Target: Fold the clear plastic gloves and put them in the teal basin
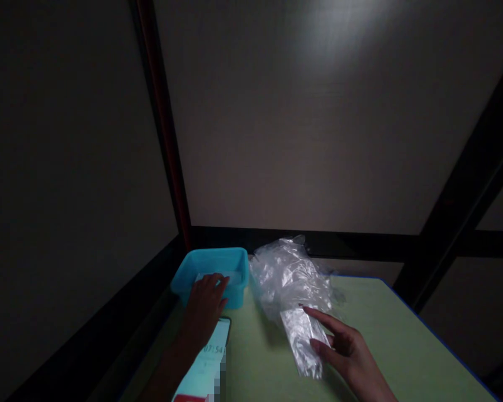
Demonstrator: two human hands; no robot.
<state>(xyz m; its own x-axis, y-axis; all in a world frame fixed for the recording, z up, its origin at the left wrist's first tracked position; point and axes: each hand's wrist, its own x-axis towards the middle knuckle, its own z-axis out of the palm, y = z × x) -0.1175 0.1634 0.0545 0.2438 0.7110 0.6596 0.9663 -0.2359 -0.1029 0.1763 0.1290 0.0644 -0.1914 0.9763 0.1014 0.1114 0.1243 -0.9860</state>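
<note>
My left hand (208,301) reaches over the near rim of a turquoise plastic basket (229,295). Its thumb and fingers are apart, and I see nothing held between them. Inside the basket, around the fingertips, lies something pale and clear that I cannot make out. My right hand (343,349) holds a small, flat clear plastic bag (299,338) at its right edge, thumb in front and index finger along the top. Just behind it, a large crumpled clear plastic bag (287,268) lies on the table.
A phone (209,357) with a lit screen lies under my left forearm, partly hidden. The green table (385,329) has a blue edge on the right. A panelled wall (310,167) rises right behind the basket, with another wall (79,167) close on the left.
</note>
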